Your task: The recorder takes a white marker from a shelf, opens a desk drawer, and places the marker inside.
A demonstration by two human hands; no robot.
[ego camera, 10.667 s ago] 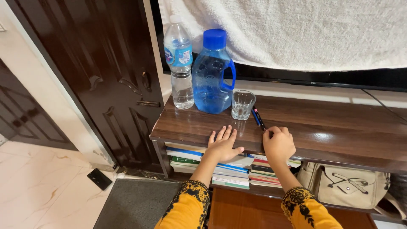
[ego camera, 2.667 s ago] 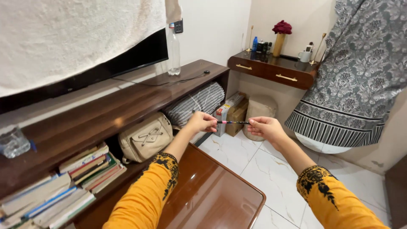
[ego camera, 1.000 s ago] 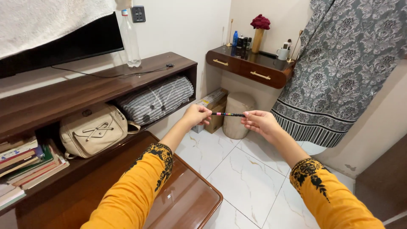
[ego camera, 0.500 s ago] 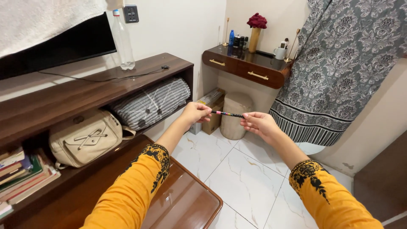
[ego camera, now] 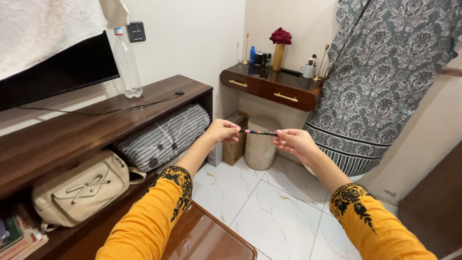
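Slim black pen with pink and multicoloured bands point(ego camera: 258, 132) held level in mid-air over the white marble-tile floor point(ego camera: 269, 212), one end in each grip. Left hand point(ego camera: 222, 131) at 9 o'clock, fingers closed on the pink-banded end; right hand point(ego camera: 294, 141) at 3 o'clock, fingertips pinched on the other end. Judgement: pen is lifted and in hand; cap looks seated, not yet pulled. Glossy dark wood shelf unit point(ego camera: 96, 127) at 9 o'clock holds a beige fabric bag point(ego camera: 77, 190) and striped grey roll point(ego camera: 161, 135).

pen point(ego camera: 259, 132) perhaps slightly higher than before
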